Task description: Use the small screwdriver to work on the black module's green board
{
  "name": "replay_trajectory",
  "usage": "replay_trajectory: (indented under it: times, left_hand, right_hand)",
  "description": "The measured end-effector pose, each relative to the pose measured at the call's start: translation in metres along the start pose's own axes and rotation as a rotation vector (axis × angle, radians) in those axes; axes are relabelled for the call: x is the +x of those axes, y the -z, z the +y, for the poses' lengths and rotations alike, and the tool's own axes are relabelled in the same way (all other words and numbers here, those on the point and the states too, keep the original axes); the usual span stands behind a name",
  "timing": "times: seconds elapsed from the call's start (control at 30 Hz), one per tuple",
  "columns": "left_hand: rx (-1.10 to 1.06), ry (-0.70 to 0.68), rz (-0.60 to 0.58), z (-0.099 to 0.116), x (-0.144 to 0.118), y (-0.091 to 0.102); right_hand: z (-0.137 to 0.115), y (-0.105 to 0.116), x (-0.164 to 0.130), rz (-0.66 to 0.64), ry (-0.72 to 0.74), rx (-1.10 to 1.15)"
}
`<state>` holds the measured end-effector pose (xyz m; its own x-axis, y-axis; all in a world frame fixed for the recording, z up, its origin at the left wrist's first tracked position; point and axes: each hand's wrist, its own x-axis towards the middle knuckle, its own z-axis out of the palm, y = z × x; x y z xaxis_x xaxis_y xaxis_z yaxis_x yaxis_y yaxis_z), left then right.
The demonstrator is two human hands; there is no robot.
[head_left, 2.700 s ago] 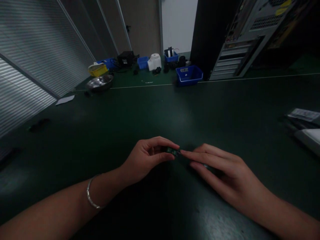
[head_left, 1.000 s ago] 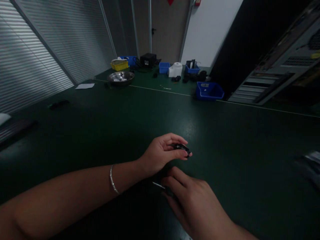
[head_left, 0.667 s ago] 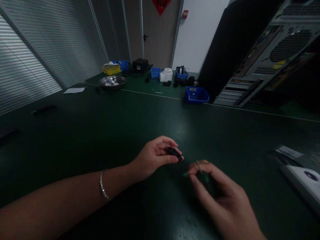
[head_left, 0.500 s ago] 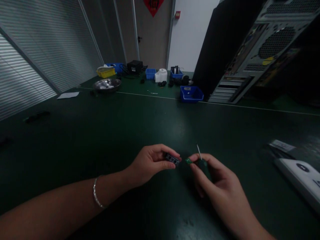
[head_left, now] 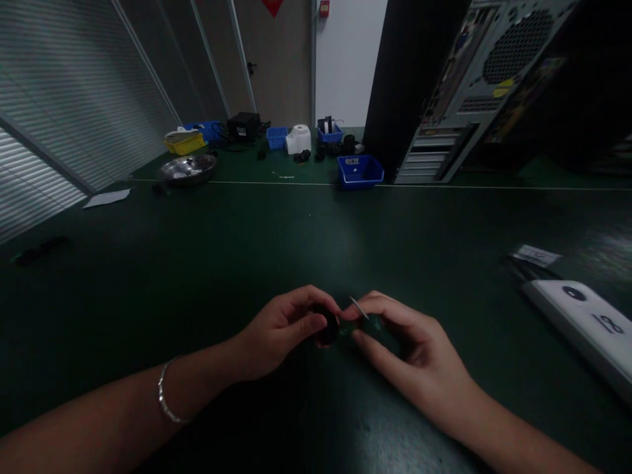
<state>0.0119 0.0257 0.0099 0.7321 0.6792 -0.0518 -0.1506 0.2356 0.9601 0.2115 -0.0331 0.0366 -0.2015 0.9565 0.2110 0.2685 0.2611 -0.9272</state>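
My left hand (head_left: 281, 326) is closed in a pinch on one small black part (head_left: 326, 327), dark and rounded at the end that shows, thumb below and fingers curled over the top. My right hand (head_left: 409, 352) is closed on one small green piece (head_left: 374, 324), with a thin bright metal sliver (head_left: 359, 307) standing up from it at a slant. The black part and the green piece meet between my fingertips, just above the green table (head_left: 247, 250); in this dim light I cannot tell whether they are joined or only touching. One thin bracelet (head_left: 165, 401) sits on my left wrist.

Count, placed from the black part: one blue bin (head_left: 360, 171) far beyond it at the table seam; two more blue bins (head_left: 276, 137) further back; one yellow tray (head_left: 184, 141) and one steel bowl (head_left: 187, 168) far to the left rear; one white round device (head_left: 297, 139) behind the bins; one open computer case (head_left: 464, 85) to the right rear; one white flat unit (head_left: 582, 326) well to the right, marked with numerals.
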Motion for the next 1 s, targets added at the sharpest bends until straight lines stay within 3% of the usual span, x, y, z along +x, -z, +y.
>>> replay_trajectory:
  times: [0.13, 0.3, 0.6, 1.0]
  left_hand:
    - [-0.016, -0.036, -0.012, 0.000, 0.000, -0.002]
    - [-0.137, 0.053, -0.038, -0.002, 0.001, -0.006]
    - [-0.002, 0.076, 0.017, 0.000, 0.001, -0.005]
    - [-0.101, 0.067, 0.116, -0.001, 0.003, -0.012]
  right_hand:
    - [-0.002, 0.000, -0.002, -0.050, -0.009, 0.032]
    - [-0.005, -0.003, -0.003, -0.086, 0.021, -0.067]
    - [-0.003, -0.010, -0.005, 0.031, 0.079, -0.070]
    - [0.004, -0.022, -0.008, 0.128, 0.092, -0.081]
